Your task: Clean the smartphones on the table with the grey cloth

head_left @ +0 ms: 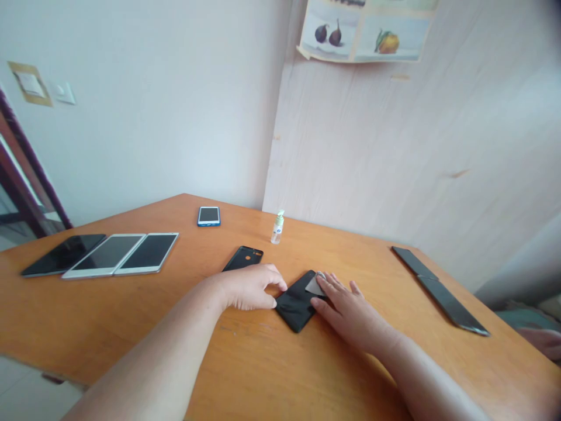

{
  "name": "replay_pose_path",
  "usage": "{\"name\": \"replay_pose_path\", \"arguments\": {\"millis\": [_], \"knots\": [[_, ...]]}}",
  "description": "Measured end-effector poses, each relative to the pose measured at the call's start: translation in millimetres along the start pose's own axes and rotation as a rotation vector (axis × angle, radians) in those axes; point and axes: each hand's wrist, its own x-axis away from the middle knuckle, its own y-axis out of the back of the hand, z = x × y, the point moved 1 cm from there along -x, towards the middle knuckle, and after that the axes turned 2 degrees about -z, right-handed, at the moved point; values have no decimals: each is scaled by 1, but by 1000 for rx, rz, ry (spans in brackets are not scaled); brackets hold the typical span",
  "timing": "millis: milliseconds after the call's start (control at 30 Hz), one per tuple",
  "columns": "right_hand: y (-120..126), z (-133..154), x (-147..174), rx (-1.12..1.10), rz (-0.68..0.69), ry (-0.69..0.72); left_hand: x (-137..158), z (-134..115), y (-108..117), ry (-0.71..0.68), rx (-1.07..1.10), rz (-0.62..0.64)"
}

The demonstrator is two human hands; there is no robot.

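Observation:
A black smartphone (298, 307) lies flat on the wooden table in front of me. My left hand (254, 286) grips its left edge, thumb and fingertips curled against the corner and side. On the upper right of the phone, my right hand (344, 304) presses a small grey cloth (314, 285) under its fingers; part of the cloth is hidden beneath them. Just beyond my left wrist rests a black phone case (245, 257) with a round hole, partly covered by my hand. A small clear spray bottle (277, 228) with a pale green top stands upright farther back.
On the left of the table (245, 374) lie a black tablet (65, 255) and two white-framed devices (107, 255) side by side. A phone in a blue case (208, 216) is at the back. Dark flat devices (451, 301) line the right side. Walls close off the far edge.

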Motion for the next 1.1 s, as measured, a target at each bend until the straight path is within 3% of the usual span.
{"name": "replay_pose_path", "arguments": {"millis": [67,200,267,333,500,567,633,800,867,1100], "knots": [[-1,5,1,-3,-3,40,0,0,0,11,-12,0],[5,39,17,-87,109,348,0,-1,0,37,-45,-24],[5,49,18,-110,140,417,0,-1,0,48,-57,-32],[2,45,10,-98,105,362,0,-1,-1,52,-66,-32],[-12,5,-21,-21,-38,-42,0,2,-2,63,-54,-30],[-13,-1,-22,-7,-53,-97,0,3,-2,66,-50,-23],[-9,6,-15,-9,-31,-23,0,2,-3,64,-54,-30],[4,49,20,-65,120,374,-2,2,-4,72,-51,-53],[6,52,24,-65,143,411,-2,2,-4,75,-45,-53],[4,-1,3,84,4,-32,-1,2,-2,49,-49,-36]]}}
